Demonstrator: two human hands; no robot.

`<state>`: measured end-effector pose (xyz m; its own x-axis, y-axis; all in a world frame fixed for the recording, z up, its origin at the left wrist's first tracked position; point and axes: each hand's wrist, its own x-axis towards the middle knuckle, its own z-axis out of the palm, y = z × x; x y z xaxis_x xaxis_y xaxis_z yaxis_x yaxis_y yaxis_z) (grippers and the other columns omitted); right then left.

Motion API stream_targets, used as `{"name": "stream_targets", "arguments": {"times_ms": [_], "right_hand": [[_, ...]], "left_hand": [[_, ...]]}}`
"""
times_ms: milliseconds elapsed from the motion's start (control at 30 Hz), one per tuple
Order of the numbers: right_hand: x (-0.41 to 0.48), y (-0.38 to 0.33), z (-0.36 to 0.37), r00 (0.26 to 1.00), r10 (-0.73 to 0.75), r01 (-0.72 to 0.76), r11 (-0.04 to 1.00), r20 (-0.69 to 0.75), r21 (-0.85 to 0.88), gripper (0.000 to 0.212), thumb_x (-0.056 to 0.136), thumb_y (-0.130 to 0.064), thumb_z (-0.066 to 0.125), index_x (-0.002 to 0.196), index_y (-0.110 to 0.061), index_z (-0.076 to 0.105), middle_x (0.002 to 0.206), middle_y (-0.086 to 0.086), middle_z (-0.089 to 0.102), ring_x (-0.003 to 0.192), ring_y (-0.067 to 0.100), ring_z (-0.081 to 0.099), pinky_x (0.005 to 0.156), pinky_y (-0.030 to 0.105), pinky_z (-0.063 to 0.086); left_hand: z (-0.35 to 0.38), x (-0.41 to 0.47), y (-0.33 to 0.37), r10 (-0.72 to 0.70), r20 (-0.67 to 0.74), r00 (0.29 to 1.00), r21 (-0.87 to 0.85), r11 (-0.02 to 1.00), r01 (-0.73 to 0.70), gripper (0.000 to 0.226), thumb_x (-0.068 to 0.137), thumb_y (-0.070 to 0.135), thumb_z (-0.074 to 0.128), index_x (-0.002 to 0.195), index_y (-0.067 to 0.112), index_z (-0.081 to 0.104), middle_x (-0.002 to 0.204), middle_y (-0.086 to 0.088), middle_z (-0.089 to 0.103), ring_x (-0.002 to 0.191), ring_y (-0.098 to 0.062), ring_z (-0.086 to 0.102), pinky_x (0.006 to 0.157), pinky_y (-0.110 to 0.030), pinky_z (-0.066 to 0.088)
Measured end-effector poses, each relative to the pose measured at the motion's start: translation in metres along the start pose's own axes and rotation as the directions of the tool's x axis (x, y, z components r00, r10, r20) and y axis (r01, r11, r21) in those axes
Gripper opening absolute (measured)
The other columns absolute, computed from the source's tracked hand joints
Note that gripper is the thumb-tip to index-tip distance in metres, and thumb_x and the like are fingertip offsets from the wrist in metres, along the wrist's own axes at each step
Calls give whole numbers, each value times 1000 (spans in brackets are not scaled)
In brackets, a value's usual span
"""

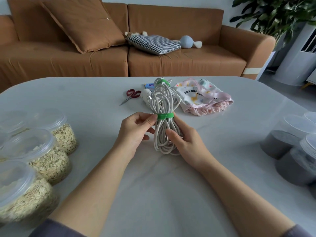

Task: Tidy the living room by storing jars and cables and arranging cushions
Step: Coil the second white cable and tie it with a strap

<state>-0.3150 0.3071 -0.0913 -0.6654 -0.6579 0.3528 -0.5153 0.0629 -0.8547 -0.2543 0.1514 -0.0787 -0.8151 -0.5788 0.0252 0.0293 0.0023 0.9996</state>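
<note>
Pale grey marbled bench (171,194), rounded far corners, carries everything. Clear plastic jars of oat flakes (51,156) sit along the left edge, and clear plastic jars of dark filling (287,139) along the right edge. Both groups are well apart from the hands.

Coiled white cable bundle (164,103) is at mid-bench, between the two hands. Its long axis runs from the near edge toward the far edge. The lower loops are toward the person and the top end is out toward the far edge. I can't tell if the lower loops rest on the bench or are held just off it.

Pink-trimmed printed fabric drawstring pouch (203,96) lies beyond the bundle, toward the far right. It is nearer the right hand than the left, so stowing the cable looks like a right-hand carry, forward and slightly right.

Right hand (186,142) is clamped on the bundle's lower half, thumb across the front strands and fingers behind. Left hand (135,132) is on the bundle's left side, thumb and forefinger pinching the left end of the green fabric strap (165,116). The strap wraps the bundle's waist and looks closed, probably being pressed tight.
</note>
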Motion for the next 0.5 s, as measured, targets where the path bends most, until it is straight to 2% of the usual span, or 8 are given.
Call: {"name": "stream_targets", "arguments": {"times_ms": [133, 233, 267, 333, 400, 500], "right_hand": [[2, 4, 2, 999, -43, 43, 995, -2, -91, 51, 93, -26, 51, 143, -23, 44, 122, -3, 63, 113, 7, 58, 97, 26, 45], [3, 4, 5, 998, -44, 35, 983, -45, -181, 58, 90, -28, 51, 147, -22, 39, 116, -1, 61, 105, 4, 57, 89, 13, 41], [3, 4, 6, 997, -45, 33, 979, -57, -201, 59, 90, -28, 51, 147, -22, 38, 113, -1, 61, 101, 4, 56, 86, 9, 40], [3, 3, 8, 997, -47, 31, 973, -65, -230, 57, 91, -28, 52, 146, -22, 40, 108, -2, 62, 97, 6, 58, 83, 11, 42], [4, 6, 8, 996, -5, -11, 985, -93, -175, 45, 91, -23, 57, 136, -23, 52, 103, -4, 69, 93, 6, 63, 83, 19, 48], [10, 8, -2, 946, 190, -185, 982, -261, 47, 26, 87, -15, 68, 113, -19, 67, 91, -4, 73, 77, 1, 66, 73, 24, 51]], "left_hand": [[4, 0, 0, -27, 3, 1000, -28, 999, 27, 26, 75, 32, 78, 85, 13, 64, 66, 8, 67, 57, -7, 62, 53, -26, 48], [5, 0, 1, -37, -2, 999, -46, 998, 37, 42, 66, 36, 81, 90, 7, 64, 74, 1, 67, 61, -12, 63, 55, -30, 51], [5, 0, 1, -35, -12, 999, -36, 999, 34, 39, 70, 34, 81, 91, 6, 66, 72, 2, 68, 60, -11, 63, 53, -29, 52], [6, 1, -2, 6, -42, 999, 43, 999, -4, 29, 79, 32, 77, 90, 7, 68, 69, 6, 68, 58, -5, 62, 52, -25, 52], [6, 4, -6, 88, -72, 994, 182, 981, -74, 24, 88, 36, 69, 81, 13, 69, 70, 8, 68, 60, -5, 62, 59, -24, 50], [0, 9, -14, 211, -43, 977, 380, 908, -179, 25, 95, 35, 56, 79, 17, 64, 74, 6, 70, 62, -14, 63, 63, -28, 48]]}}
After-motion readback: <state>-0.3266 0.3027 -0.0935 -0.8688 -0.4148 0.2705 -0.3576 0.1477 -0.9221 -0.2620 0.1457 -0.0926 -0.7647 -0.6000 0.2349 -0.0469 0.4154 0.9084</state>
